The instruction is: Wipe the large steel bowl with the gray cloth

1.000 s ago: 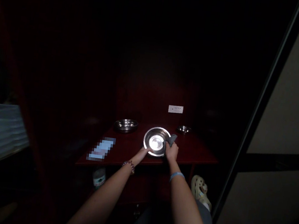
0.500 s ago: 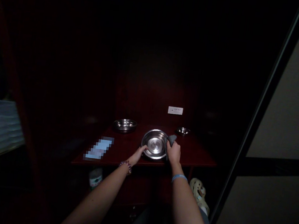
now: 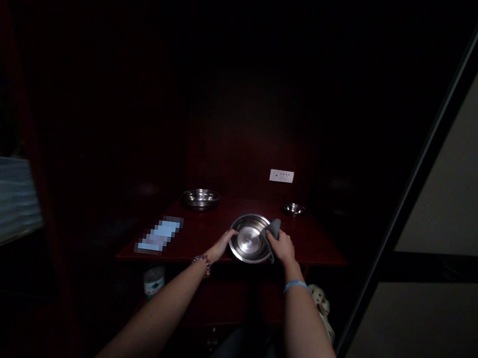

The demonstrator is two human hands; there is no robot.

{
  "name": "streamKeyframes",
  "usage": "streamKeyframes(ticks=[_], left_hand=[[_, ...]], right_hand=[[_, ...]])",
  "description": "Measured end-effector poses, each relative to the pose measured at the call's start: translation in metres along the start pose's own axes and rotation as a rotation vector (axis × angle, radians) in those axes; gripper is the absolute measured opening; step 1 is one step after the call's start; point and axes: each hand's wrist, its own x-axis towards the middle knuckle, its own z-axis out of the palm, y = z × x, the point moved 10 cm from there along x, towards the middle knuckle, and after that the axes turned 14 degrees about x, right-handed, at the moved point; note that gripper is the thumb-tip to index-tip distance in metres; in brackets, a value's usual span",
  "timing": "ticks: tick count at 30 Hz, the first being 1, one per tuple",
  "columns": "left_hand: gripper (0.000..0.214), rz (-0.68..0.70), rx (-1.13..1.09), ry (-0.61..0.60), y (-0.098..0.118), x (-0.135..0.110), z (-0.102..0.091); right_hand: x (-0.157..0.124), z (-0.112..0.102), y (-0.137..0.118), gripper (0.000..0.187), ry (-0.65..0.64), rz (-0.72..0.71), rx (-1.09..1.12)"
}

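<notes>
The round, silver metal bowl (image 3: 249, 242) sits between the left grip (image 3: 220, 247) and right grip (image 3: 283, 247), at the dark-red table (image 3: 206, 230) front. The left clamps its rim; the right clutches grey cloth (image 3: 274, 229) against it.

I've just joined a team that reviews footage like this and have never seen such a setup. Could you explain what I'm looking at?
Certainly. There is no machine here: these are a person's own bare hands, seen from a camera worn on the head, looking forward and down.

The left hand grips the left rim of a metal bowl. The right hand holds a grey cloth against the bowl's right side.

On the dark red surface, metal dishes, seemingly stacked, stand at the back left and a small bowl at the back right. The pale patch at the front left is pixelated, so I can't name it. A white socket panel is on the wall behind.
</notes>
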Motion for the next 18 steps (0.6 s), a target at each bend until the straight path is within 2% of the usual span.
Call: streamKeyframes(ticks=[9, 18], left_hand=[[0.038, -0.038, -0.031, 0.074, -0.004, 0.008, -0.003], [0.048, -0.017, -0.093, 0.092, -0.004, 0.013, -0.002]], right_hand=[[0.008, 0.012, 0.006, 0.051, -0.029, 0.016, 0.040], [0.011, 0.026, 0.005, 0.045, -0.042, 0.019, 0.283]])
